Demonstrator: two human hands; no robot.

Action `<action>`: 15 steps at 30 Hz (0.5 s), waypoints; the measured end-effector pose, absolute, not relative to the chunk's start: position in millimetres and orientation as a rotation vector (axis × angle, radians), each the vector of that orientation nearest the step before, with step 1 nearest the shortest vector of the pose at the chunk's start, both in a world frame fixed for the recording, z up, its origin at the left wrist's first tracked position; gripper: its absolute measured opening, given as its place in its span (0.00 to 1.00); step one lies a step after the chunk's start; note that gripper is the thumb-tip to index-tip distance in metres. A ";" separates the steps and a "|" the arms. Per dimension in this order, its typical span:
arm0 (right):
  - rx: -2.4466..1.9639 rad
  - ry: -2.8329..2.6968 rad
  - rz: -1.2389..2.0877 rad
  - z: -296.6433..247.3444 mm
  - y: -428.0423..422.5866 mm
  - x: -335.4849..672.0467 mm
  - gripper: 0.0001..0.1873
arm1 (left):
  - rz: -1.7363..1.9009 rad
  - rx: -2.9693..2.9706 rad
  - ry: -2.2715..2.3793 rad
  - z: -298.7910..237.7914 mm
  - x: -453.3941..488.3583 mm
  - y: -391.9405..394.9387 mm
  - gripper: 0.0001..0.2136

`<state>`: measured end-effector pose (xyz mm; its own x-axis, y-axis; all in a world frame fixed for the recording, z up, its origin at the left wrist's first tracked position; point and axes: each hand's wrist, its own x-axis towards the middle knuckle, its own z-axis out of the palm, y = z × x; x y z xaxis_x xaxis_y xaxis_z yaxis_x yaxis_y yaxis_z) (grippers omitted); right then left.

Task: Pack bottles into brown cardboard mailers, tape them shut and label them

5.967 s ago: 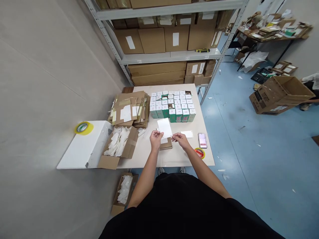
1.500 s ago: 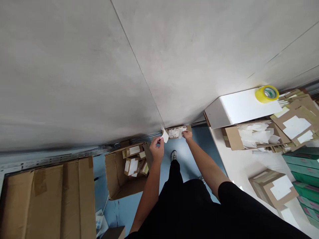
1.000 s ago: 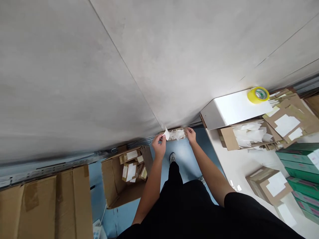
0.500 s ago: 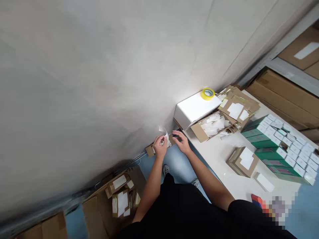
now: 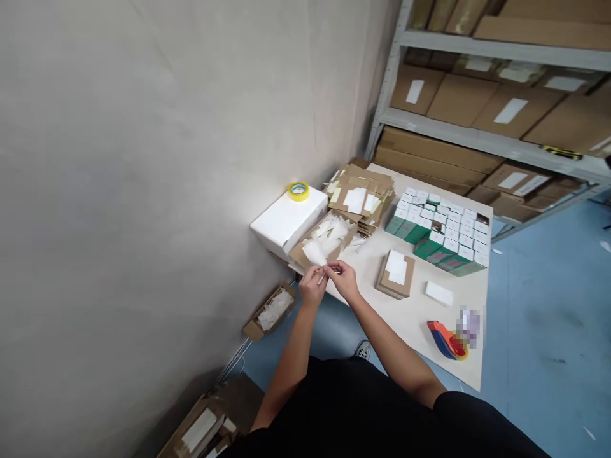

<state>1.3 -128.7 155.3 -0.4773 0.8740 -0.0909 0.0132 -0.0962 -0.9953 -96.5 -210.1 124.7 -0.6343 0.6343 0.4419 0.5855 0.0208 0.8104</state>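
Note:
My left hand [image 5: 312,287] is closed, its fingers pinching a curled white slip of paper [image 5: 314,253]. Right beside it, my right hand [image 5: 344,280] has thumb and fingers closed at the lower edge of the same slip, and the fingertips of both hands meet. The slip stands up in front of an open carton of crumpled white paper strips [image 5: 337,230] at the table's corner. Whether the slip carries print is too small to tell.
On the white table [image 5: 367,286] are a white box [image 5: 281,219] with yellow tape [image 5: 298,191], flattened cardboard [image 5: 377,184], green-and-white boxes [image 5: 443,229], a brown carton [image 5: 395,275] and a tape dispenser [image 5: 443,340]. A scrap carton [image 5: 272,310] stands on the floor by the wall. Shelving [image 5: 443,127] rises behind.
My view has swung right, bringing more table and shelving in. My right hand, open and apart before, has come in and closed on the slip beside my left hand.

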 end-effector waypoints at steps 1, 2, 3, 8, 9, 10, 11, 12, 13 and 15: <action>-1.034 -1.452 1.621 156.3 -119.3 17.5 0.14 | 1.685 1.378 2.175 127.3 -82.8 -198.2 0.08; -1.072 -1.392 1.595 156.8 -110.2 33.9 0.14 | 1.648 1.437 2.135 129.9 -68.9 -186.9 0.08; -1.106 -1.329 1.574 156.8 -101.3 50.5 0.15 | 1.608 1.503 2.089 132.3 -54.6 -176.3 0.08; -1.220 -1.096 1.469 151.2 -62.1 133.0 0.15 | 1.547 1.574 1.951 134.1 17.2 -128.5 0.18; -1.233 -1.073 1.452 149.7 -55.8 148.4 0.14 | 1.598 1.452 1.966 132.1 29.8 -118.7 0.17; -1.242 -1.050 1.446 148.1 -50.3 162.9 0.14 | 1.653 1.300 1.965 129.7 41.2 -108.8 0.16; -1.245 -1.027 1.448 146.5 -45.5 176.3 0.14 | 1.696 1.148 1.931 126.9 51.1 -98.8 0.15; -1.243 -1.005 1.455 144.6 -41.4 188.5 0.14 | 1.716 1.023 1.868 124.2 59.5 -89.1 0.15; -1.240 -0.985 1.463 142.3 -38.2 199.4 0.14 | 1.712 0.939 1.789 121.7 66.4 -79.9 0.15; -1.237 -0.949 1.473 136.6 -33.4 216.7 0.15 | 1.675 0.868 1.665 117.6 76.8 -65.0 0.17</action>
<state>216.7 -33.4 136.6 -0.0298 0.9704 -0.2397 -0.1828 -0.2411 -0.9531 76.8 -65.0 117.6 -0.5952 0.8030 0.0287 0.0237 -0.0182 0.9996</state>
